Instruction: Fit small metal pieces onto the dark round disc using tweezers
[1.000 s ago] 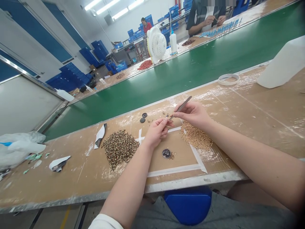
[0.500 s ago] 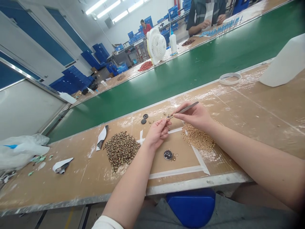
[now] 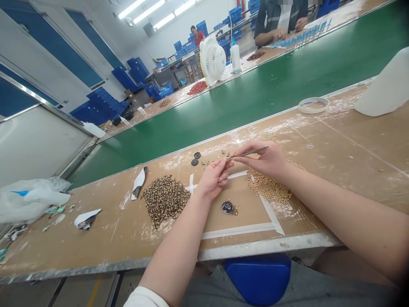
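Note:
My right hand grips a pair of metal tweezers, whose tip meets the fingertips of my left hand. Those left fingers are pinched together; what they hold is too small to make out. To the left of my left hand lies a heap of small dark-and-brass ring-like parts. A pile of tiny gold-coloured pieces spreads below my right hand. Nearer the table edge is a round black dish with a few small bits beside it. Two black discs lie beyond my left hand.
White tape strips mark the brown tabletop. A green conveyor belt runs behind it, with a white fan and a co-worker on the far side. A tape roll and a white plastic piece are at right.
The tweezers have tilted flatter, their tip still at my left fingertips. The whole view has shifted slightly, and the co-worker's hand has lowered towards the blue pieces.

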{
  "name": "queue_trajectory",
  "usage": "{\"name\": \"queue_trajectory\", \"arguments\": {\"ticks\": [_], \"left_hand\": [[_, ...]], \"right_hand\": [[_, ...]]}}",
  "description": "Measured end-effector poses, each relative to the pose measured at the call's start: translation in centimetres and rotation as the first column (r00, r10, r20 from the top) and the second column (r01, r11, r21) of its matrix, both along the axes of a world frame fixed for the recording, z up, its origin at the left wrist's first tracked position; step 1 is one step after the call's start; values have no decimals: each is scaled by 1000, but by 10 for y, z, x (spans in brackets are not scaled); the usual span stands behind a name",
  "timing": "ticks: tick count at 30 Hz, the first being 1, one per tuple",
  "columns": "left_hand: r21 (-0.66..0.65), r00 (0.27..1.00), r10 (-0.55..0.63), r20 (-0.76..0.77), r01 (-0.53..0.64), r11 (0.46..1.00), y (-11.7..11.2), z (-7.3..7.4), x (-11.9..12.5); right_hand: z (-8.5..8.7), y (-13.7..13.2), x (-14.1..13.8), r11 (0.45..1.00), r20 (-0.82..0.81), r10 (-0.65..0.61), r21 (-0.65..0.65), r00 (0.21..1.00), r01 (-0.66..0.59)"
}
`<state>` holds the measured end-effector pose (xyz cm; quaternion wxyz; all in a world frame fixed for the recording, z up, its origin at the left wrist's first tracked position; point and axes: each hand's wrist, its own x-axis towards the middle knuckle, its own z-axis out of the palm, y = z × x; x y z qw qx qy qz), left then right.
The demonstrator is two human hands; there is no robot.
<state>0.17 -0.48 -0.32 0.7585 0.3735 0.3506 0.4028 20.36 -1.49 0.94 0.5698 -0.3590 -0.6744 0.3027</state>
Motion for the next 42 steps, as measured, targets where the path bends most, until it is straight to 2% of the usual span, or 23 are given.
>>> {"name": "queue_trajectory", "arguments": {"ticks": [25, 35, 42], "left_hand": [[90, 996, 42, -74, -35, 995, -1, -2, 0], [90, 994, 18, -108, -8, 996, 0, -2, 0], [121, 990, -1, -143, 19, 992, 1, -1, -3]], "right_hand": [[3, -1, 0, 1000, 82, -7, -11, 997, 7], [5, -1, -2, 986, 19, -33, -164, 999, 36], [6, -1, -2, 977, -18, -60, -207, 998, 55]]}}
